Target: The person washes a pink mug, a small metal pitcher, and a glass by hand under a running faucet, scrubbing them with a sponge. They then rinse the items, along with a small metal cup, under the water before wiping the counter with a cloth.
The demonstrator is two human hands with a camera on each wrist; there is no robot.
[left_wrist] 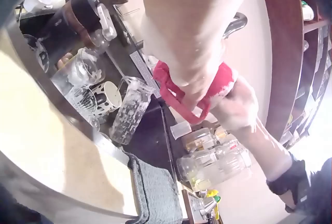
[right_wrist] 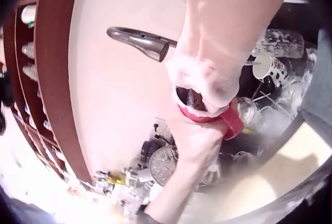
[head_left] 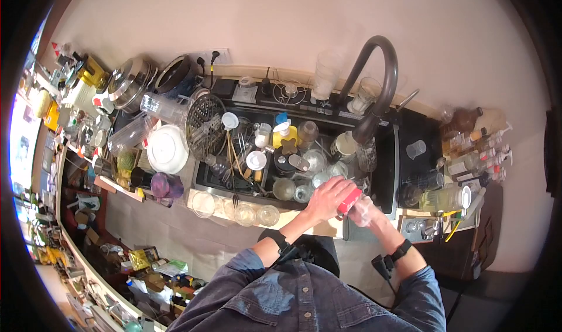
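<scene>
Over the front edge of the sink, my left hand (head_left: pixel 329 198) grips a red mug (head_left: pixel 349 200). The left wrist view shows the mug's looped handle (left_wrist: pixel 179 102) beside the fingers. White suds cover my right hand (head_left: pixel 364 213), whose fingers reach into the mug's mouth in the right wrist view. Foam lines the rim (right_wrist: pixel 194 114), and something dark brown (right_wrist: pixel 194 99) shows inside. I cannot tell whether the right fingers hold anything there. Below, a spotted cup (right_wrist: pixel 271 71) and a soapy glass (left_wrist: pixel 132 111) stand in the sink.
The dark faucet (head_left: pixel 383 92) arches over the sink's back right. Several glasses (head_left: pixel 246 213) line the front counter edge left of my hands. A yellow-labelled bottle (head_left: pixel 285 136) stands mid-sink. A glass jug (head_left: pixel 448 198) stands right, and a grey cloth (left_wrist: pixel 155 190) hangs over the front edge.
</scene>
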